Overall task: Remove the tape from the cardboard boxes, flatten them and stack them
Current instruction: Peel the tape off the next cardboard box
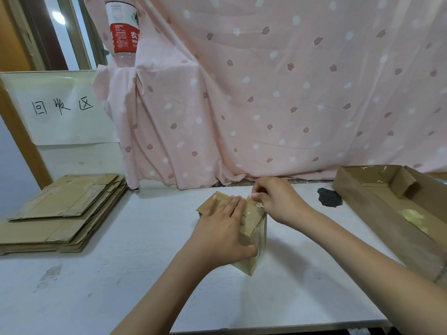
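Cardboard box (251, 240) stood mid-table, the left hand (222, 228) lying flat across its top while the right hand (273, 199) pinched the tape (254, 203) at the far edge — best peeled low and slowly, holding the box firmly down.

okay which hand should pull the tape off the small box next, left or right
Right. The right hand already pinches the tape at the far top edge of the small box, while the left hand lies flat on top, steadying it.
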{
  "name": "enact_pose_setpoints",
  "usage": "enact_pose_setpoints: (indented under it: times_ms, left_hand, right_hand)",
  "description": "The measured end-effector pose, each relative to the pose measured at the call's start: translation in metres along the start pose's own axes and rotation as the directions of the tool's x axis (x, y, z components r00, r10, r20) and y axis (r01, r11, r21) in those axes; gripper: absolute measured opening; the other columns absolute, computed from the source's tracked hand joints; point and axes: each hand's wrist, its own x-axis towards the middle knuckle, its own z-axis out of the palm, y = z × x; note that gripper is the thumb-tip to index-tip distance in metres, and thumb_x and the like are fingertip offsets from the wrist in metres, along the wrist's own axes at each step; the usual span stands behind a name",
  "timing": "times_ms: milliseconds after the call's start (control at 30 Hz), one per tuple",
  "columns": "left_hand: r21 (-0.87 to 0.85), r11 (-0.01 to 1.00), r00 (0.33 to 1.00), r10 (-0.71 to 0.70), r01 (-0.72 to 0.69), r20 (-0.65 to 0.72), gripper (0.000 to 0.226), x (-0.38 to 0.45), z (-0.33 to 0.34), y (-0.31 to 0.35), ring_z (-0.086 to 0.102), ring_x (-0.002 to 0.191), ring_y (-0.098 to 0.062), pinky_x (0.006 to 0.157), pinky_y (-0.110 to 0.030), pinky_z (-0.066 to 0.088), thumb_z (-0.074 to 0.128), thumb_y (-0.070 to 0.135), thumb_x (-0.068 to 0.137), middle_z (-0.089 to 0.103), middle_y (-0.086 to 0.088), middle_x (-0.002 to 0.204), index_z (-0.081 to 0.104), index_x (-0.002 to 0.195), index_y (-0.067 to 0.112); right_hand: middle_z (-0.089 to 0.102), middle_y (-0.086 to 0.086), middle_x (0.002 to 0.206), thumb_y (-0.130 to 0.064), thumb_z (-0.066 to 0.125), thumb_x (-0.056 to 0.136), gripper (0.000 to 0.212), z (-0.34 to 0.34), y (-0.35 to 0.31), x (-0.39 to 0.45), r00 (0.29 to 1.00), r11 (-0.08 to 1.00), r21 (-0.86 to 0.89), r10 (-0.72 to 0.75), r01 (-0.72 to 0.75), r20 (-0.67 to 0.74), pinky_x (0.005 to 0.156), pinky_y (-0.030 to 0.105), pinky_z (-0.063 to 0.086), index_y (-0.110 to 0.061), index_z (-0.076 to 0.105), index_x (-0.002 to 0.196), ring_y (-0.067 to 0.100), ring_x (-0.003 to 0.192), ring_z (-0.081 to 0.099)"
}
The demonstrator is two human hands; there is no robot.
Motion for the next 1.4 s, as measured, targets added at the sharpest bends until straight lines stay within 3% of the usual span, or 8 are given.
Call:
enact_pose_setpoints:
  times_ms: [167,367,533,667,800,967,1233,1400]
  left_hand:
    - [-0.008,1.000,1.000,0.013,-0.013,0.008,0.102,0.000,-0.003,0.002,-0.006,0.151,-0.004,0.122,-0.039,-0.012,0.054,0.060,0.083,0.002,0.004,0.166,0.002,0.159,0.016]
    - [-0.014,1.000,1.000,-0.002,0.002,0.019,0.102,0.001,-0.003,0.000,-0.007,0.150,-0.003,0.122,-0.039,-0.011,0.053,0.060,0.082,0.002,0.005,0.166,0.001,0.159,0.017]
    - [-0.008,1.000,1.000,0.001,-0.001,0.031,0.101,0.002,-0.004,0.000,-0.006,0.150,-0.003,0.122,-0.039,-0.012,0.053,0.060,0.083,0.003,0.005,0.166,0.003,0.159,0.017]
    - [-0.006,0.998,0.990,0.064,-0.063,0.123,0.112,0.008,-0.010,-0.006,-0.010,0.150,-0.005,0.122,-0.040,-0.010,0.062,0.058,0.080,-0.005,0.006,0.166,-0.006,0.158,0.017]
    - [0.078,0.989,0.972,0.104,-0.123,0.210,0.118,0.011,-0.015,-0.007,-0.012,0.151,-0.011,0.123,-0.043,-0.007,0.073,0.034,0.080,-0.012,0.001,0.165,-0.014,0.156,0.013]
    - [0.141,0.979,0.977,0.122,-0.147,0.174,0.106,0.018,-0.014,0.013,-0.005,0.152,-0.016,0.123,-0.039,-0.005,0.067,0.027,0.085,-0.005,-0.007,0.166,-0.010,0.156,0.006]
    - [0.077,0.982,0.981,0.164,-0.172,0.101,0.105,0.048,-0.003,0.065,0.005,0.151,-0.023,0.121,-0.030,0.004,0.070,0.032,0.084,0.008,-0.009,0.163,-0.001,0.157,0.005]
    - [0.075,0.980,0.979,0.178,-0.186,0.101,0.106,0.073,0.007,0.106,0.005,0.151,-0.026,0.123,-0.034,0.007,0.070,0.034,0.085,0.007,-0.011,0.163,-0.002,0.156,0.004]
  right_hand:
    - [0.063,-0.003,0.068,-0.012,0.063,0.094,0.017,-0.001,0.011,0.004,0.982,0.970,0.162,0.169,-0.180,0.082,0.057,0.022,0.041,-0.010,0.068,0.078,0.010,0.062,0.055]
    - [0.060,0.008,0.065,-0.001,0.055,0.100,0.023,0.010,0.019,-0.001,0.930,0.720,0.591,0.300,-0.365,0.210,0.063,0.027,0.052,0.002,0.065,0.080,0.014,0.056,0.056]
    - [0.064,0.006,0.066,0.004,0.048,0.101,0.026,-0.039,0.013,0.010,0.962,0.570,0.807,0.273,-0.153,-0.010,0.063,0.025,0.051,0.003,0.062,0.080,0.016,0.059,0.056]
    - [0.067,0.003,0.083,-0.015,0.070,0.093,0.010,-0.070,0.019,0.006,0.975,0.813,0.569,0.206,-0.122,-0.085,0.057,0.012,0.047,-0.006,0.075,0.093,0.010,0.067,0.058]
    - [0.064,0.007,0.066,0.000,0.072,0.088,0.007,-0.055,0.045,-0.016,0.966,0.774,0.608,0.254,-0.177,-0.043,0.055,0.030,0.052,-0.004,0.076,0.087,0.021,0.055,0.053]
    - [0.076,0.013,0.080,0.001,0.067,0.091,0.012,-0.059,0.060,-0.030,0.960,0.797,0.564,0.280,-0.215,-0.030,0.082,0.034,0.061,-0.005,0.077,0.087,0.024,0.073,0.075]
    - [0.071,-0.013,0.078,-0.013,0.064,0.096,0.013,-0.108,0.097,-0.054,0.963,0.892,0.367,0.266,-0.263,0.043,0.066,0.023,0.052,-0.008,0.075,0.090,0.004,0.068,0.065]
    - [0.078,0.007,0.087,-0.005,0.070,0.090,0.008,-0.155,0.131,-0.083,0.952,0.932,0.216,0.305,-0.292,-0.030,0.075,0.014,0.055,0.000,0.077,0.092,0.009,0.079,0.071]
